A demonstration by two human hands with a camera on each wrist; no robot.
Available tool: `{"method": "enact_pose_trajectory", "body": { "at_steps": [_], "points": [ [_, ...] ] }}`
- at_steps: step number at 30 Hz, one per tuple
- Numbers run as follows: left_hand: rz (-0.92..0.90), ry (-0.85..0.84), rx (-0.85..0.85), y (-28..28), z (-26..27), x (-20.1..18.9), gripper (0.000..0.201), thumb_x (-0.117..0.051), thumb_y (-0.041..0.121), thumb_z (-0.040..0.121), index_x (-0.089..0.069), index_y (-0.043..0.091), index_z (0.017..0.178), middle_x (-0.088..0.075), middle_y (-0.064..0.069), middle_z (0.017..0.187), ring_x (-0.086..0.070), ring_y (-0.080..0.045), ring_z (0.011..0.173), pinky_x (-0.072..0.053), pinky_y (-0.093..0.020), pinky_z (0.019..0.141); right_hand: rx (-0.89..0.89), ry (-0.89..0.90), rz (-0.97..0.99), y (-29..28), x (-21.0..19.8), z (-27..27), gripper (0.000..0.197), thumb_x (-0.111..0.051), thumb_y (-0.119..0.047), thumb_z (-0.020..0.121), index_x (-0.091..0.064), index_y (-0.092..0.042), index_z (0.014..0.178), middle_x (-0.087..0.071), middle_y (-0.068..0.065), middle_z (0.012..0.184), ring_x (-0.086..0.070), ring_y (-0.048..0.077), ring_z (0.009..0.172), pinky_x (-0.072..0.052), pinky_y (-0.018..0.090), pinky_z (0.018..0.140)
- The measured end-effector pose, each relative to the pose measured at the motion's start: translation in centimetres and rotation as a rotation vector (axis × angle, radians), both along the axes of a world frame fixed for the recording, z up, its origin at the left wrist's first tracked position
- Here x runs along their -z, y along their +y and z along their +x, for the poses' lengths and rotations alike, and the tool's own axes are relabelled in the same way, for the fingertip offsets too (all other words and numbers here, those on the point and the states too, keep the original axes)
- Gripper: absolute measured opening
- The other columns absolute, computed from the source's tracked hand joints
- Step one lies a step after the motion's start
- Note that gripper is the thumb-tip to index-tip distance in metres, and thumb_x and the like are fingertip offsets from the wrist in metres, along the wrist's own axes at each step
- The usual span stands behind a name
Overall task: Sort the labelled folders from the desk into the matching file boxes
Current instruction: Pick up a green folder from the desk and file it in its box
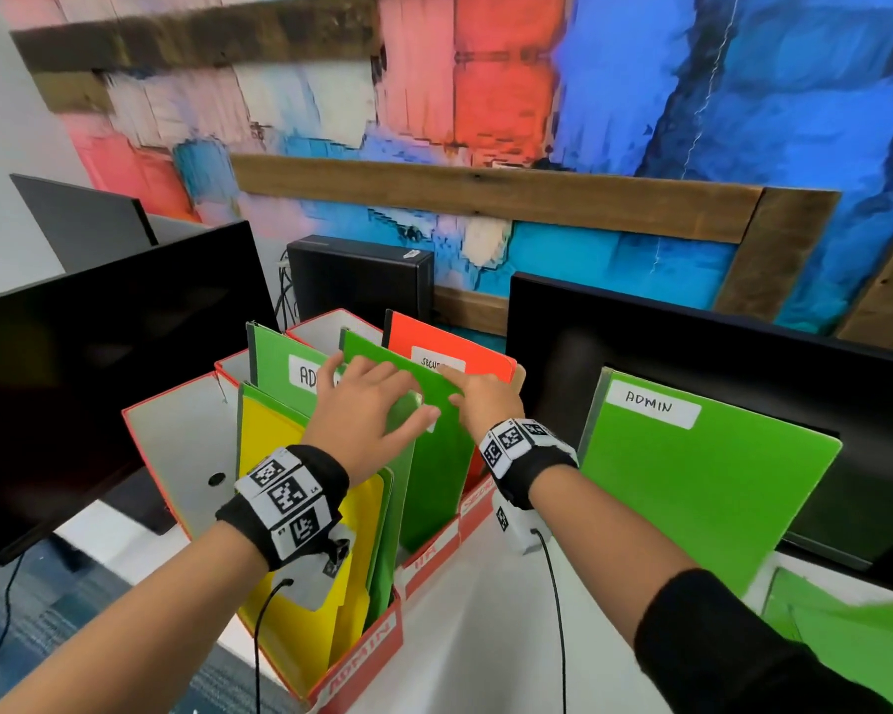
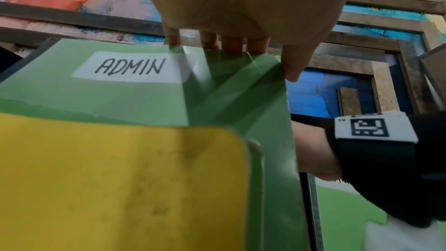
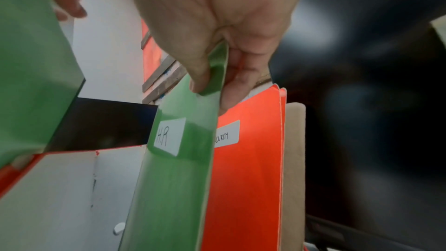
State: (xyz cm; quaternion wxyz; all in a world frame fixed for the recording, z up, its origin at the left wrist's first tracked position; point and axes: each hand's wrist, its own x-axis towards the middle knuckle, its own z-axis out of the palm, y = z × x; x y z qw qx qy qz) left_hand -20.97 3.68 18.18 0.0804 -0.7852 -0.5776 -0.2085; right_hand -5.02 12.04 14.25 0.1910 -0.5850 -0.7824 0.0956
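Three red-trimmed file boxes stand side by side: ADMIN [image 1: 367,657] nearest, HR [image 1: 429,556] in the middle, SECURITY [image 1: 478,502] to the right. My right hand [image 1: 480,399] [image 3: 210,91] pinches the top edge of a green folder labelled H.R [image 1: 439,456] [image 3: 173,178], which stands in the middle box. My left hand [image 1: 367,399] [image 2: 241,16] lies on the green folders' top edges with straight, spread fingers. An orange SECURITY folder [image 1: 449,347] [image 3: 246,178] stands in the right box. The ADMIN box holds a green ADMIN folder [image 1: 279,358] [image 2: 120,91] and a yellow folder [image 1: 264,435] [image 2: 120,178].
Another green ADMIN folder [image 1: 692,487] leans against the right monitor [image 1: 743,353]. More green folder material [image 1: 846,626] lies on the desk at the lower right. A second dark monitor [image 1: 99,378] stands close on the left, and a black computer case [image 1: 357,280] behind the boxes.
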Motion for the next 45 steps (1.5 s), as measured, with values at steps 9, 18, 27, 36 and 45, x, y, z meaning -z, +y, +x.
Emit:
{"method": "enact_pose_trajectory", "body": {
  "at_steps": [9, 18, 27, 36, 45],
  "points": [
    [-0.007, 0.016, -0.007, 0.0, 0.4, -0.1, 0.055, -0.023, 0.068, 0.081, -0.06, 0.03, 0.097, -0.06, 0.013, 0.098, -0.051, -0.016, 0.108, -0.016, -0.05, 0.11, -0.026, -0.045, -0.011, 0.1, 1.2, 2.0, 0.059, -0.05, -0.039, 0.092, -0.024, -0.026, 0.143, -0.044, 0.005, 0.129, -0.052, 0.031, 0.113, -0.05, 0.042, 0.082],
    [-0.016, -0.065, -0.079, 0.1, 2.5, -0.2, 0.058, -0.019, 0.065, 0.082, -0.06, 0.025, 0.086, -0.063, 0.008, 0.097, -0.05, -0.019, 0.11, -0.012, -0.052, 0.111, 0.228, -0.032, 0.124, -2.3, 2.2, 14.4, 0.042, -0.054, -0.019, 0.088, -0.045, -0.013, 0.128, -0.048, 0.01, 0.123, -0.048, 0.029, 0.115, -0.043, 0.039, 0.091],
    [-0.019, 0.038, 0.031, 0.4, 13.7, 0.9, 0.047, -0.022, 0.054, 0.084, -0.059, 0.025, 0.085, -0.062, 0.007, 0.092, -0.052, -0.021, 0.104, -0.012, -0.05, 0.109, 0.779, -0.015, 0.152, -7.1, 3.4, 26.5, 0.042, -0.062, -0.01, 0.074, -0.048, -0.009, 0.114, -0.043, 0.016, 0.12, -0.041, 0.036, 0.112, -0.04, 0.05, 0.087],
    [-0.379, -0.177, -0.006, 4.1, 23.7, 4.0, 0.053, -0.057, 0.035, 0.087, -0.039, 0.015, 0.133, -0.046, -0.006, 0.132, -0.043, -0.026, 0.124, -0.037, -0.046, 0.102, 0.789, 0.724, -0.082, -9.1, 4.8, 32.1, 0.055, -0.075, -0.017, 0.076, -0.042, -0.004, 0.117, -0.063, 0.01, 0.1, -0.061, 0.03, 0.101, -0.045, 0.036, 0.086],
    [-0.246, -0.517, -0.086, 3.9, 23.0, 4.0, 0.08, -0.07, 0.025, 0.081, -0.024, 0.006, 0.144, -0.031, -0.015, 0.142, -0.036, -0.028, 0.132, -0.033, -0.039, 0.112, 0.317, 0.936, -0.11, -8.1, 2.4, 30.4, 0.027, -0.059, -0.006, 0.088, -0.066, -0.015, 0.112, -0.069, 0.009, 0.109, -0.064, 0.028, 0.104, -0.048, 0.051, 0.097]
  ]
}}
